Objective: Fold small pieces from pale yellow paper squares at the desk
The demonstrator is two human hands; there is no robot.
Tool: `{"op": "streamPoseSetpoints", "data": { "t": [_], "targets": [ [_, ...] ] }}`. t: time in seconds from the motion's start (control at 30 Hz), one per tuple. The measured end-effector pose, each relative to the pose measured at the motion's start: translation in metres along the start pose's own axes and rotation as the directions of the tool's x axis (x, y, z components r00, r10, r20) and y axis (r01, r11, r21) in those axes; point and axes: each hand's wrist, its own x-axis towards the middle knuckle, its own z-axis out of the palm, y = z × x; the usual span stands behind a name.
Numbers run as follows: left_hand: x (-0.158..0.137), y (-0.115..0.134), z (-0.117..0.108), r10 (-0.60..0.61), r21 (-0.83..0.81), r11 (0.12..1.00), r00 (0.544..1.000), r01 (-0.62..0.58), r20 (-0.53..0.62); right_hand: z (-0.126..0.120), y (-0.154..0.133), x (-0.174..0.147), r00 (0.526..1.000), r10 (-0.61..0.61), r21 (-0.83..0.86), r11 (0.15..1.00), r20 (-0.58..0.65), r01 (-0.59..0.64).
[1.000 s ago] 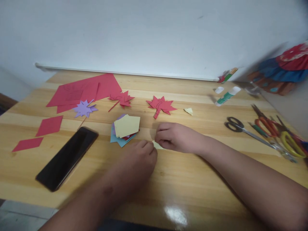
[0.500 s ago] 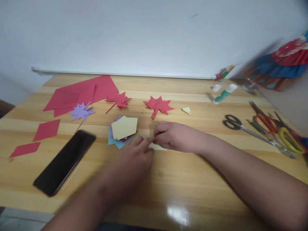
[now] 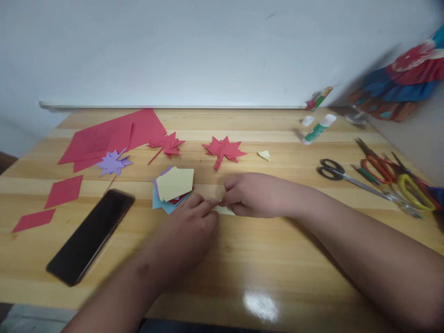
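Both of my hands meet over a small piece of pale yellow paper (image 3: 225,210) on the table, covering most of it. The fingers of my left hand (image 3: 199,217) are curled, with a fingertip pressed at the paper's left side. My right hand (image 3: 246,196) is closed, its fingertips pinched at the paper and touching close to the left ones. Just beyond my left hand lies a pile of cut paper (image 3: 175,182), yellow on top with purple, red and blue below. Past the hands lies a red paper leaf (image 3: 225,150).
A black phone (image 3: 92,236) lies at left, near red paper pieces (image 3: 64,190) and a purple paper star (image 3: 113,163). Farther back are red sheets (image 3: 114,132) and another red leaf (image 3: 169,144). At right are scissors (image 3: 332,170), pliers (image 3: 379,169) and a glue stick (image 3: 318,129).
The whole view has shifted slightly, so things sit a little further left. Both hands stay at the yellow paper, with barely any change in their pose.
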Motion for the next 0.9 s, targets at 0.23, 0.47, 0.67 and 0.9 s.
{"op": "streamPoseSetpoints", "data": {
  "t": [0.23, 0.47, 0.67, 0.9],
  "targets": [
    [-0.001, -0.001, 0.001, -0.025, -0.012, 1.0, 1.0, 0.025, 0.012, -0.003, 0.006, -0.003, 0.997, 0.013, 0.121, 0.993, -0.075, -0.004],
    [0.001, 0.003, 0.001, -0.048, 0.02, 0.999, 0.999, 0.048, 0.003, -0.006, -0.004, 0.0, 0.99, 0.132, 0.011, 0.991, 0.043, -0.133],
    [0.001, 0.004, 0.004, -0.044, -0.003, 0.999, 0.999, 0.044, 0.001, -0.009, 0.001, -0.003, 0.973, 0.22, 0.126, 0.966, 0.067, -0.227],
    [0.003, 0.004, 0.001, -0.056, 0.005, 0.998, 0.998, 0.056, 0.002, -0.008, 0.018, -0.002, 0.994, 0.1, 0.182, 0.978, 0.033, -0.105]
  ]
}}
